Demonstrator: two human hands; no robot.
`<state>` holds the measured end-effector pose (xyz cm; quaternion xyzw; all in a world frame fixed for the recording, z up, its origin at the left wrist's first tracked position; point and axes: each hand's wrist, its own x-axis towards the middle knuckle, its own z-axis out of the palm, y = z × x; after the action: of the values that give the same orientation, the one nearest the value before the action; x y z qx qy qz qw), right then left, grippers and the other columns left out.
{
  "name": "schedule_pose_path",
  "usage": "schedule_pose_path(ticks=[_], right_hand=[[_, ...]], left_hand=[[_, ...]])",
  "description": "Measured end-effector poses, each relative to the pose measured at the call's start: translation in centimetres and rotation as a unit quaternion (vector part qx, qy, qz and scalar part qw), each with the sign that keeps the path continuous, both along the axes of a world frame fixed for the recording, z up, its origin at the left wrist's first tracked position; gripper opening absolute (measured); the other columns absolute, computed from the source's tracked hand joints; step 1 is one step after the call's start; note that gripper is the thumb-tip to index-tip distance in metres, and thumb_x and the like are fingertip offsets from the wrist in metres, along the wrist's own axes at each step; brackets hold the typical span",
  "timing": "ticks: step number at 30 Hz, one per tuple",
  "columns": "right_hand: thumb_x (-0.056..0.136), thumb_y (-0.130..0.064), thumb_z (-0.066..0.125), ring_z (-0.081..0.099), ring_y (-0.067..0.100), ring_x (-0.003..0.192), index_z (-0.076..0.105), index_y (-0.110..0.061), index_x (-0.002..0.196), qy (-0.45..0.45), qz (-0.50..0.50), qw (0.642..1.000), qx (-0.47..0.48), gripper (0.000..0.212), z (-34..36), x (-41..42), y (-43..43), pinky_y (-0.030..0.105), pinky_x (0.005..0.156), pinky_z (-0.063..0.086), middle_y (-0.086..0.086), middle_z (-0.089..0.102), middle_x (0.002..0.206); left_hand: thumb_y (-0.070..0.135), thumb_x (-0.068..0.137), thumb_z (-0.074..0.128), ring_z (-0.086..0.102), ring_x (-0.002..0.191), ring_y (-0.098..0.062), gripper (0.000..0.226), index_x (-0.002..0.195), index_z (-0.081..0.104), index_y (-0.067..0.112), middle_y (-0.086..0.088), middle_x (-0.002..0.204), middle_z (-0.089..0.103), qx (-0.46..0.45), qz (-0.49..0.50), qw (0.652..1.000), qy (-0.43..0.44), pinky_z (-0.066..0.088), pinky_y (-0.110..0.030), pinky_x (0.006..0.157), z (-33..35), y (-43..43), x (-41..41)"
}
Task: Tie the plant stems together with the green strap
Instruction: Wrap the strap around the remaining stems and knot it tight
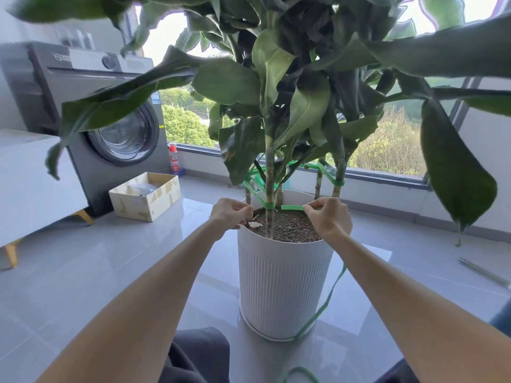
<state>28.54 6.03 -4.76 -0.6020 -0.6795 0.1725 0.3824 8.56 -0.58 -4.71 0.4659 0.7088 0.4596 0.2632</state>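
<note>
Pinching the green strap (291,207) above the pot (282,286) rim, right hand (329,217) fingers grip; left hand (231,214) fingers clenched.

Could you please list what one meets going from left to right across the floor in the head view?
Washing machine → cardboard box → red bottle → left hand → front stem → right hand → metal tool.

I'm seeing a home laundry balcony: washing machine (110,117) left of my hands, tiled floor (110,261), big window (387,139).
</note>
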Motion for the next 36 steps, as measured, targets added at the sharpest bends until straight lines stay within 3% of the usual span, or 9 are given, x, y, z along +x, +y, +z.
schedule_pose_path(ticks=[5,10,13,17,25,31,36], right_hand=[[0.086,-0.034,0.067,0.058,0.01,0.076,0.076,-0.025,0.096,-0.007,0.073,0.997,-0.001,0.016,0.0,-1.4,-0.1,0.02,0.055,0.041,-0.007,0.072,0.093],[0.083,-0.033,0.07,0.063,0.009,0.081,0.075,-0.021,0.099,0.04,0.122,0.992,-0.003,0.02,-0.4,-2.6,0.2,0.027,0.078,0.052,-0.004,0.073,0.097],[0.084,-0.029,0.07,0.059,0.006,0.078,0.075,-0.017,0.1,0.059,0.155,0.986,-0.015,0.021,-0.7,-2.8,0.3,0.023,0.073,0.048,-0.002,0.073,0.097],[0.085,-0.027,0.069,0.057,0.005,0.073,0.075,-0.015,0.099,0.068,0.171,0.983,-0.021,0.02,-0.6,-2.8,0.3,0.021,0.069,0.048,-0.001,0.073,0.094],[0.086,-0.026,0.068,0.052,-0.002,0.066,0.074,-0.013,0.1,0.079,0.188,0.979,-0.03,0.02,-0.4,-2.4,0.0,0.012,0.059,0.039,-0.003,0.07,0.085],[0.087,-0.014,0.066,0.058,0.005,0.048,0.072,-0.006,0.101,0.13,0.206,0.967,-0.072,0.017,-0.1,-2.3,-0.4,0.015,0.052,0.052,0.007,0.07,0.079],[0.088,-0.018,0.066,0.042,0.002,0.05,0.073,-0.012,0.099,0.097,0.215,0.97,-0.062,0.015,0.1,-1.9,-0.8,0.007,0.042,0.032,0.004,0.07,0.083]], left_hand=[[0.024,0.088,0.064,0.059,0.082,-0.016,0.03,0.114,0.066,0.009,-0.009,0.103,0.068,-0.003,-0.012,1.0,-0.004,0.047,-0.017,0.058,-0.1,0.8,0.2],[0.025,0.083,0.069,0.062,0.087,-0.017,0.033,0.113,0.068,0.011,-0.008,0.11,0.067,0.0,-0.043,0.999,-0.012,0.048,-0.018,0.062,-0.2,1.1,0.5],[0.021,0.082,0.07,0.063,0.074,-0.013,0.031,0.109,0.069,0.007,-0.008,0.098,0.07,0.003,-0.046,0.999,-0.024,0.051,-0.016,0.06,-0.1,1.2,0.5],[0.02,0.08,0.072,0.063,0.072,-0.012,0.028,0.104,0.071,0.005,-0.008,0.089,0.069,0.001,-0.046,0.998,-0.038,0.052,-0.015,0.061,0.0,1.1,0.4],[0.017,0.082,0.07,0.063,0.083,-0.016,0.031,0.107,0.068,0.0,-0.012,0.096,0.068,-0.001,-0.047,0.992,-0.121,0.053,-0.011,0.059,0.4,0.3,0.7],[0.017,0.08,0.072,0.061,0.086,-0.019,0.028,0.103,0.07,0.001,-0.011,0.092,0.069,0.012,-0.041,0.992,-0.115,0.052,-0.019,0.071,0.4,0.1,1.0],[0.023,0.083,0.07,0.062,0.099,-0.02,0.028,0.1,0.07,0.001,-0.011,0.104,0.068,-0.01,-0.082,0.984,-0.161,0.051,-0.021,0.076,0.6,-0.2,0.7]])
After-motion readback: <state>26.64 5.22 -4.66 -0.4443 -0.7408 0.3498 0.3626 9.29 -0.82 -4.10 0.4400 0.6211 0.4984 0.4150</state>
